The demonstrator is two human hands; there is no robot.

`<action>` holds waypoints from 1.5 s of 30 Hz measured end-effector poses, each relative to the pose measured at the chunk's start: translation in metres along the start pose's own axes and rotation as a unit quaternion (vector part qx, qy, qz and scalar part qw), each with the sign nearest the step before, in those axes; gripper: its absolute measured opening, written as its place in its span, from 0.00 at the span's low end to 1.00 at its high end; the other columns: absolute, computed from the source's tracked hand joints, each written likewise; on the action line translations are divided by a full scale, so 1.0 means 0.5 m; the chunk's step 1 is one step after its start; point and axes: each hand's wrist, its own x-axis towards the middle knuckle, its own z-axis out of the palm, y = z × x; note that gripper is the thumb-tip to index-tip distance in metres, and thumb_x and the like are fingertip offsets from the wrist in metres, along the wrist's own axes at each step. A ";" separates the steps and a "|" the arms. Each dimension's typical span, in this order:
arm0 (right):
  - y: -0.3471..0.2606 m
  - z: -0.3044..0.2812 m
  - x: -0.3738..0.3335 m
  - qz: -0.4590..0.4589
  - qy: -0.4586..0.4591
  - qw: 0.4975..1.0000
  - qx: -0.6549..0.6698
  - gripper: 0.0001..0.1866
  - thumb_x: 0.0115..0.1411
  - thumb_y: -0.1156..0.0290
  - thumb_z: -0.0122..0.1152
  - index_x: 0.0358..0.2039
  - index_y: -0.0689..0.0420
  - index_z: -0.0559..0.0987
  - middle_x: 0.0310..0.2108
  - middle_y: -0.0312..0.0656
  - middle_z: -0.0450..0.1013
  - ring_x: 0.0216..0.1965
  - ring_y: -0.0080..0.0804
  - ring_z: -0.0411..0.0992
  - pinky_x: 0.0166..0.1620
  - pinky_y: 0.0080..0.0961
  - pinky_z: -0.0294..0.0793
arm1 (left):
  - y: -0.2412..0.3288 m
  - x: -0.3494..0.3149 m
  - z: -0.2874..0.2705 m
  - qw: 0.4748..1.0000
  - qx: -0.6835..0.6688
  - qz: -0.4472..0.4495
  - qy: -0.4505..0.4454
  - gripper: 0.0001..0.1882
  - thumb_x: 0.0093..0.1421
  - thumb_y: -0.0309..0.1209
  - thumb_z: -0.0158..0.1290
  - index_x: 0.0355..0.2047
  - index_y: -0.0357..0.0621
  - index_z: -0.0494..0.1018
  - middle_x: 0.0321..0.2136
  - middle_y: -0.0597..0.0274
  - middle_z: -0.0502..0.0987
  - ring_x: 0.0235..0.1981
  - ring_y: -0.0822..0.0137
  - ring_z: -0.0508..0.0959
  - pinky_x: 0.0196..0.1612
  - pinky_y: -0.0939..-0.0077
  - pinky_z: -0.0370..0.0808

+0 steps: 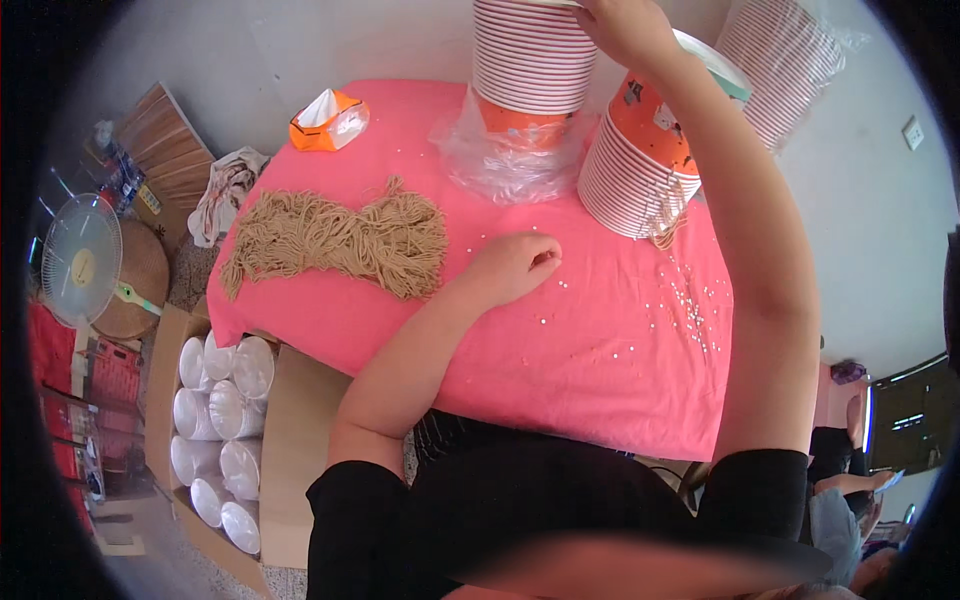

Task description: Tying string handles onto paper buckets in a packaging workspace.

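My left hand [515,266] rests on the pink cloth, its fingers loosely curled with nothing visible in them. Beside it lies a bundle of tan cords [340,240]. My right hand [628,30] reaches up to a tall stack of white-rimmed paper buckets [533,55], its fingers closed on the top rim; the fingertips are partly cut off by the picture's edge. Clear plastic wrap [515,170] is bunched around the stack's base. Under my right forearm stands a second stack of orange paper buckets [635,165], with several cords [668,215] hanging at its side.
Small white bits [690,310] are scattered over the pink tablecloth [590,400]. An orange-and-white packet [328,122] sits at the far left. More wrapped buckets [780,65] stand far right. On the floor are a cardboard box [300,440] of clear plastic cups [238,410] and a fan [82,260].
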 end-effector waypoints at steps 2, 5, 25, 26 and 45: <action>0.009 0.013 0.014 0.017 -0.060 0.998 -0.002 0.08 0.56 0.69 0.55 0.31 0.56 0.80 0.33 0.51 0.77 0.35 0.49 0.76 0.39 0.43 0.75 | -0.002 0.002 0.004 1.000 -0.008 0.009 0.007 0.08 0.57 0.33 0.54 0.33 0.43 0.76 0.27 0.56 0.79 0.30 0.56 0.79 0.33 0.63 0.75; -0.005 -0.002 0.041 0.038 -0.111 0.993 0.006 0.07 0.54 0.70 0.55 0.28 0.57 0.80 0.29 0.52 0.77 0.33 0.50 0.77 0.38 0.43 0.76 | -0.003 -0.004 0.000 0.999 -0.020 0.016 0.024 0.08 0.57 0.33 0.54 0.33 0.43 0.76 0.27 0.56 0.79 0.30 0.56 0.79 0.33 0.63 0.75; 0.026 -0.006 0.089 0.035 0.153 0.983 -0.094 0.04 0.53 0.71 0.55 0.24 0.56 0.74 0.27 0.47 0.74 0.28 0.49 0.75 0.31 0.43 0.74 | -0.006 -0.008 -0.006 0.998 0.003 0.047 0.045 0.07 0.57 0.32 0.53 0.31 0.42 0.74 0.27 0.55 0.77 0.29 0.54 0.78 0.32 0.61 0.74; 0.030 -0.043 0.085 0.034 0.167 0.982 -0.084 0.04 0.53 0.70 0.55 0.25 0.56 0.74 0.28 0.46 0.75 0.28 0.50 0.75 0.31 0.43 0.74 | 0.002 -0.003 -0.008 0.997 -0.006 0.041 0.062 0.07 0.57 0.32 0.53 0.32 0.42 0.74 0.27 0.56 0.77 0.29 0.55 0.78 0.32 0.61 0.74; -0.188 -0.205 -0.344 -0.022 0.078 0.976 0.202 0.14 0.39 0.79 0.65 0.30 0.57 0.74 0.29 0.39 0.73 0.30 0.38 0.74 0.30 0.32 0.75 | -0.079 0.006 -0.077 0.939 -0.162 -0.095 0.289 0.14 0.58 0.32 0.56 0.40 0.33 0.76 0.33 0.53 0.82 0.35 0.64 0.80 0.40 0.71 0.75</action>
